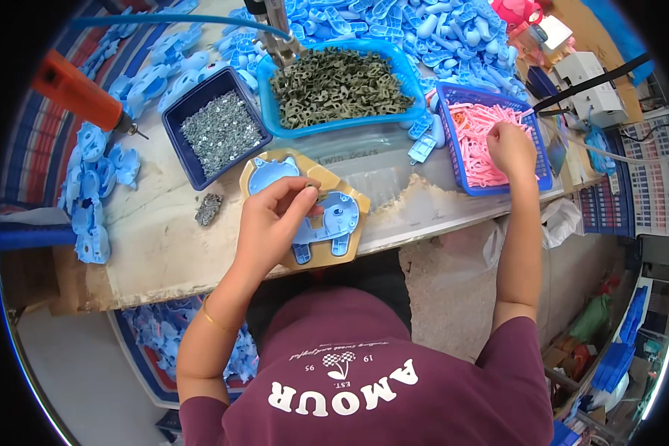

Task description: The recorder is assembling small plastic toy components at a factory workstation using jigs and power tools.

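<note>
One small dark bit (313, 184) is pinched in the left hand (279, 219), over a blue shell (334, 223). The shell sits in a gold holder (334, 183) on the counter (152, 256). The right hand (511, 152) is in the pink sticks (474, 137); I cannot tell if it grips. The shell lies open with no pink stick showing, so much seems left. It slants from upper left to lower right, its stubby legs pointing toward the person.
</note>
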Demonstrator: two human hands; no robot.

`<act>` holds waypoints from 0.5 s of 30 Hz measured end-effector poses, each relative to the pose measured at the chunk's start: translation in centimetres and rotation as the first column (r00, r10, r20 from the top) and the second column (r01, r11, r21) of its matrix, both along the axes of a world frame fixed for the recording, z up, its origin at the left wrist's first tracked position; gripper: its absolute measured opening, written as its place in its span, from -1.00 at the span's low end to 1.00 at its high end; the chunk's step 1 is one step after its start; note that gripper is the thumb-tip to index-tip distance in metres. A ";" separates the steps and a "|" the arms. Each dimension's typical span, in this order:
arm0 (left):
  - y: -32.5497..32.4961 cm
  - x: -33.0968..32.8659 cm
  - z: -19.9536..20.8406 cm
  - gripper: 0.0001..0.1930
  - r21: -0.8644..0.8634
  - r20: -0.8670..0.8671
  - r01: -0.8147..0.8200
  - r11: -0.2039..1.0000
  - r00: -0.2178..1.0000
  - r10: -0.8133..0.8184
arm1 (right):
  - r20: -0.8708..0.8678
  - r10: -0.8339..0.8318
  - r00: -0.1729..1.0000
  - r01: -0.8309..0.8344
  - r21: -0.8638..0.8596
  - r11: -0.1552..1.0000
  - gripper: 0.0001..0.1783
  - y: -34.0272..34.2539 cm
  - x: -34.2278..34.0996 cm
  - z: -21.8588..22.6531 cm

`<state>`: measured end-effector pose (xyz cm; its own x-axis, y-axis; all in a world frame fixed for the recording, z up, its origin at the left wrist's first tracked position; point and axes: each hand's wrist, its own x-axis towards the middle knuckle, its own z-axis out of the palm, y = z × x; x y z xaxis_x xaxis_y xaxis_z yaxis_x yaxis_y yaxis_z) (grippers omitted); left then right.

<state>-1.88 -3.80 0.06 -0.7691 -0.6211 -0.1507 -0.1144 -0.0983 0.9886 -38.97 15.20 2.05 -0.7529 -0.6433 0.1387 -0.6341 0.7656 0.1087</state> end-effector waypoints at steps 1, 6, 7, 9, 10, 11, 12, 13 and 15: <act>-0.1 0.3 -0.2 -0.75 -0.007 0.006 0.000 1.000 1.000 0.000 | 0.027 0.013 1.000 -0.012 -0.037 0.999 -0.77 -0.1 0.2 0.0; 0.0 0.6 0.0 -0.74 0.029 0.003 -0.057 0.998 0.998 0.057 | 0.469 0.493 0.733 -0.219 -0.523 0.824 -0.82 -3.1 6.8 4.7; 0.1 0.3 0.2 -0.74 0.044 0.006 -0.043 0.998 0.999 0.043 | 0.565 0.586 0.581 -0.215 -0.588 0.780 -0.81 -3.9 9.1 5.2; 0.3 -0.2 0.1 -0.74 0.042 0.015 -0.042 0.998 0.999 0.042 | 0.610 0.704 0.363 -0.306 -0.636 0.709 -0.82 -5.1 14.2 5.0; 0.2 -0.1 -0.2 -0.74 0.039 0.022 -0.064 0.997 0.998 0.063 | 0.608 0.735 0.301 -0.336 -0.654 0.678 -0.83 -5.8 16.0 4.2; 0.2 -0.2 -0.4 -0.73 0.030 0.015 -0.043 0.999 0.999 0.043 | 0.604 0.757 0.249 -0.359 -0.668 0.652 -0.84 -6.2 17.2 3.6; 0.2 -0.2 -0.4 -0.73 0.019 0.011 -0.023 1.000 1.000 0.023 | 0.605 0.759 0.240 -0.363 -0.670 0.648 -0.84 -6.5 17.9 2.9; 0.3 -0.2 -0.1 -0.73 0.052 -0.003 -0.027 0.998 1.000 0.027 | 0.600 0.749 0.282 -0.353 -0.661 0.662 -0.85 -6.7 18.4 2.4; 0.3 0.0 -0.2 -0.74 0.052 0.004 -0.050 0.997 0.999 0.050 | 0.584 0.734 0.347 -0.331 -0.656 0.678 -0.86 -7.1 19.1 1.9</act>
